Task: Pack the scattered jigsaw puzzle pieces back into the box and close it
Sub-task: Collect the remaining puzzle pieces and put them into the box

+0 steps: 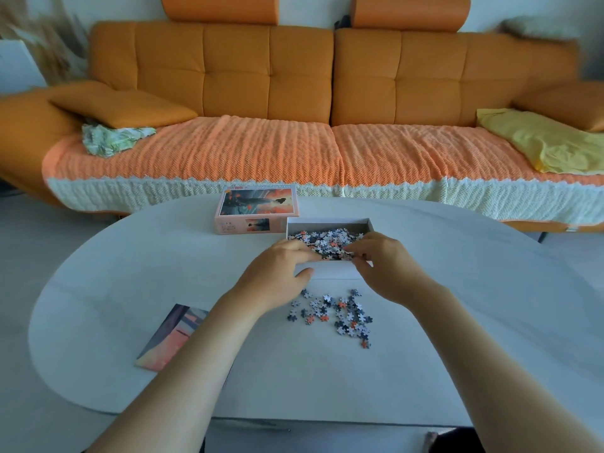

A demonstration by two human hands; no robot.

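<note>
On the pale grey rounded worktop (457, 322) the open white cardboard box (330, 220) holds most of the small grey, white & orange jigsaw pieces (327, 238). Its pink picture-printed lid (258, 207) lies off just beside it, so prob. past halfway: a loose cluster (336, 313) is left outside the front wall, lid not yet on. Left hand (277, 276) grips that wall, thumb outside, fingers over the rim; right hand (389, 266) curls into the boxed pieces, can't tell if pinching any; the cluster lies clear of both hands.
</note>
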